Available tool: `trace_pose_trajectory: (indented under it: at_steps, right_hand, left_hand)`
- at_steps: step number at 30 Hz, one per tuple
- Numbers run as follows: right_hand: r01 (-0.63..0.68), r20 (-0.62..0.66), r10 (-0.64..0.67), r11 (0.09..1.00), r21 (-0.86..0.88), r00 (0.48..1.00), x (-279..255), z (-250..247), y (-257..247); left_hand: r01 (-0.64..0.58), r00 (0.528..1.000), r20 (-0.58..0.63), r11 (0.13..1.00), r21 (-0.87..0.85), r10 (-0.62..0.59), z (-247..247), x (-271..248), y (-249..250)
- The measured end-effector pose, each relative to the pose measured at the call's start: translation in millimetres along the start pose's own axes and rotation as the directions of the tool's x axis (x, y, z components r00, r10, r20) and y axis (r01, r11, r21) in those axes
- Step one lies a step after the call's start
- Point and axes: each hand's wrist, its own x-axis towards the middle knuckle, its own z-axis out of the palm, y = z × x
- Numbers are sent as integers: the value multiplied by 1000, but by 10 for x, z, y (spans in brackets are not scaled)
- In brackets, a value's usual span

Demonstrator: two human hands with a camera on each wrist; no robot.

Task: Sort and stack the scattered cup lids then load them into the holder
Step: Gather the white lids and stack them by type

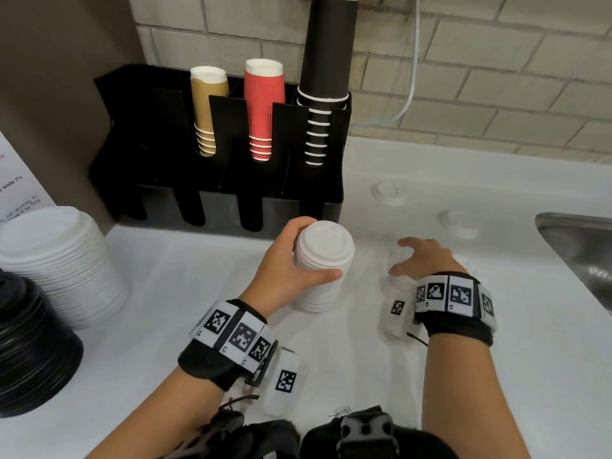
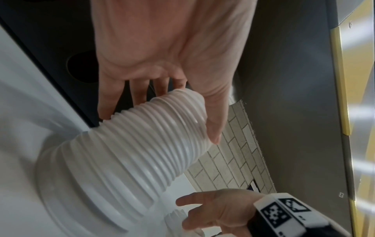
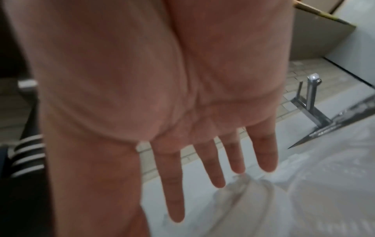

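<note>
**Entry: white lid stack held at mid-worktop, clear lids to the right**

Surface and room: white worktop (image 1: 165, 326); pale brick-tile wall (image 1: 463, 77) at the far side; steel sink (image 1: 576, 246) at the right edge. Black holder (image 1: 159, 134) stands at the far left, carrying tan cups (image 1: 207, 104), red cups (image 1: 263, 104) and a tall column of black cups (image 1: 326, 61). Near left: a wide pile of white lids (image 1: 63, 260) and, nearer, a pile of black lids (image 1: 29, 346).

Left hand (image 1: 284, 270): reaching forward from near centre, thumb on the near side and fingers curled round the far side of the white lid stack (image 1: 323, 260). The grip holds the stack's upper part; the stack's base meets the worktop, just in front of the holder.

Right hand (image 1: 424, 260): palm down, fingers straight and spread, grip wide and holding nothing. It hovers over what appears to be a clear lid (image 3: 243, 197), blurred. Two further clear lids (image 1: 387, 192) lie far right of it, apart.
</note>
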Motion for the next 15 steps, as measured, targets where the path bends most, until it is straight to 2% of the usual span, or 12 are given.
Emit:
trace_pose_trajectory:
  at_steps: [7, 15]
  right_hand:
    - [12, 32, -8, 994, -113, 999, 68, 10, -17]
    - [-10, -43, 4, 990, -140, 999, 36, 7, -64]
  left_hand:
    - [13, 1000, 20, 1000, 20, -14, -19, 24, 22]
    - [31, 999, 27, 997, 67, -33, -21, -7, 111]
